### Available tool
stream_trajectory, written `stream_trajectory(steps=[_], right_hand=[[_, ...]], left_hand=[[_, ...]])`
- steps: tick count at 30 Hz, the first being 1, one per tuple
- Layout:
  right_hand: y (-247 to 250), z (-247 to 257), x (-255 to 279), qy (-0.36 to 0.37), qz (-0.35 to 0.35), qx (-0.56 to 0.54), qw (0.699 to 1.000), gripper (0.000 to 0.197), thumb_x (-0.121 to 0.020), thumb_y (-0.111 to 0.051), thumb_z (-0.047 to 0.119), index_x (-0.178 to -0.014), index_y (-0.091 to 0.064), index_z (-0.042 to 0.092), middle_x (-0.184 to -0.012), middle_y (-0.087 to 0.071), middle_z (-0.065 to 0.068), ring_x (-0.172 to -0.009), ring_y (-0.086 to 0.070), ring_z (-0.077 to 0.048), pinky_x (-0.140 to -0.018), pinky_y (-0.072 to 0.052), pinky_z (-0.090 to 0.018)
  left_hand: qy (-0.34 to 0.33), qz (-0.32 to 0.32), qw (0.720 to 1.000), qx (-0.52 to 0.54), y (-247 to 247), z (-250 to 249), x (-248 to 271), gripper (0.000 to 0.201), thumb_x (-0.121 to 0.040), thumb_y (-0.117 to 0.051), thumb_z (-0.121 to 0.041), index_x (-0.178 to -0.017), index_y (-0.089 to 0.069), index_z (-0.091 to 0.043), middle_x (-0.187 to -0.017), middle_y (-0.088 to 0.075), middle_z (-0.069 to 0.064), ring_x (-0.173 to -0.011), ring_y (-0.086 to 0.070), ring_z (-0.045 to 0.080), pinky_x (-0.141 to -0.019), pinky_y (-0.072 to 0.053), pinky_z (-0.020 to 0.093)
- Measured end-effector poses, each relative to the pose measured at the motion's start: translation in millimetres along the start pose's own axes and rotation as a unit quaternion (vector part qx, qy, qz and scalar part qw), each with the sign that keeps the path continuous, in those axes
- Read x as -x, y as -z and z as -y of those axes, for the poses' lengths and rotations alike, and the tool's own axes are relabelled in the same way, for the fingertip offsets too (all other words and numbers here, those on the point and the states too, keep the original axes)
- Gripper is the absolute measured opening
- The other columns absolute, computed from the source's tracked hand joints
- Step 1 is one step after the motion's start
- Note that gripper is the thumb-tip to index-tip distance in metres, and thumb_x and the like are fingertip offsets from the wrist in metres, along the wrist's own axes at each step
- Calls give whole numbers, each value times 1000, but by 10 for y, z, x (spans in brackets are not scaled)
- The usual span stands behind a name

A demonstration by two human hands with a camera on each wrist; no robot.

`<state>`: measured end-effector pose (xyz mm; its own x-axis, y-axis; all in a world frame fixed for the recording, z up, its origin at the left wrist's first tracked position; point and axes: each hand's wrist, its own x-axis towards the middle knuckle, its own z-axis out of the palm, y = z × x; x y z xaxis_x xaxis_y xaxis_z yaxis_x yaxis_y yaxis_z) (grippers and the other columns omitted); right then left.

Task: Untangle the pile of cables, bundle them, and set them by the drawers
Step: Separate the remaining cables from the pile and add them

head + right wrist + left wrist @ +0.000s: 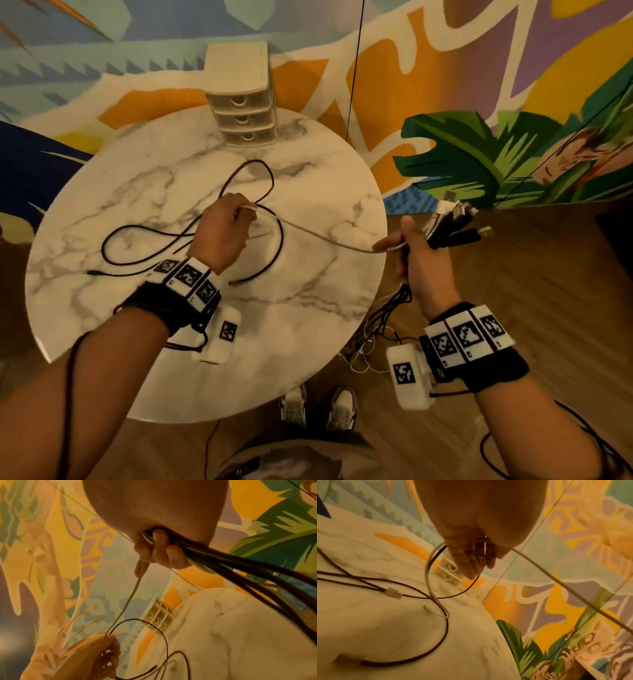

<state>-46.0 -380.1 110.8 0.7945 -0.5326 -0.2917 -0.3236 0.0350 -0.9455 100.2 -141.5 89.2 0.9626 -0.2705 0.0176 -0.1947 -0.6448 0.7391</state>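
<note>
Your left hand [219, 233] pinches the thin white cable [325, 236] in curled fingers [467, 561] above the round marble desk [308, 178]. Your right hand [421, 260] clenches a bundle of dark and white cables [223, 563]. No writing is readable.

No readable words, numbers or brand names showed anywhere — the wristbands [468, 334] bore only black-and-white coded square markers, and the wall mural's [445, 51] big white strokes stayed illegible.

Left hand [471, 555] pinching white cable [556, 580], dark cable [436, 649] looped on marble table [385, 628], drawers [448, 573] beyond
</note>
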Motion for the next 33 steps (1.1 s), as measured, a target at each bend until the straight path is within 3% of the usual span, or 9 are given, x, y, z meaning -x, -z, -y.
stream_trajectory(steps=[5,8,14,17,20,23,27,30,33], right_hand=[[63,49,-83,22,-61,-55,996,61,-100,-36,43,-60,-68,10,-39,-35,2,-36,-30,-9,-42,-28,-22],[193,11,-118,31,-83,-78,993,59,-100,-35,44,-60,-69,16,-40,-37,4,-40,-31,-11,-44,-26,-24],[212,-97,-129,11,-99,-70,993,60,-99,-34,46,-61,-69,17,-40,-39,6,-41,-32,-11,-46,-28,-26],[208,-114,-115,15,-108,-70,992,59,-99,-36,45,-57,-65,15,-38,-40,7,-39,-33,-10,-45,-28,-25],[253,-121,-106,-9,-142,-95,985,57,-98,-41,44,-49,-57,21,-38,-42,7,-38,-36,-8,-46,-29,-27],[305,-166,-95,-21,-159,-105,981,58,-98,-43,42,-45,-54,21,-37,-42,8,-37,-37,-8,-48,-30,-28],[323,-220,-85,-27,-164,-104,981,53,-98,-42,42,-51,-52,19,-35,-42,7,-36,-37,-7,-48,-30,-28],[333,-254,-63,-23,-162,-96,982,54,-98,-42,43,-49,-52,20,-36,-41,7,-37,-38,-9,-48,-31,-28],[365,-279,-31,-18,-162,-99,982,53,-98,-42,42,-51,-50,19,-36,-41,7,-38,-38,-9,-48,-31,-28]], left_hand=[[107,184,973,-87,-87,602,209,28,-96,-45,-20,-71,-58,-14,-77,-62,16,-67,-59,30,-69,-53,46],[109,117,982,-103,88,626,184,39,-99,-39,-32,-75,-61,-10,-75,-64,11,-68,-63,32,-63,-47,33],[27,-34,993,-112,277,184,-21,47,-97,-37,-42,-67,-62,-16,-70,-67,5,-69,-60,23,-71,-46,34],[32,51,983,-176,294,237,-30,46,-98,-36,-39,-73,-64,-11,-76,-67,10,-75,-60,28,-70,-45,35],[95,94,964,-229,399,439,-15,47,-100,-33,-36,-85,-64,-3,-81,-63,16,-80,-58,34,-65,-38,34],[102,50,982,-150,444,388,2,52,-100,-34,-39,-75,-64,-4,-66,-62,8,-66,-61,31,-67,-46,34],[25,-61,997,-26,386,-114,5,52,-99,-36,-40,-70,-60,-5,-58,-59,7,-48,-57,17,-50,-43,22],[26,-19,982,185,297,-510,79,50,-100,-38,-36,-69,-56,-2,-60,-57,18,-39,-50,17,-42,-44,22],[43,75,958,272,69,-801,282,51,-100,-39,-33,-65,-55,1,-60,-56,24,-38,-49,26,-43,-44,27]])
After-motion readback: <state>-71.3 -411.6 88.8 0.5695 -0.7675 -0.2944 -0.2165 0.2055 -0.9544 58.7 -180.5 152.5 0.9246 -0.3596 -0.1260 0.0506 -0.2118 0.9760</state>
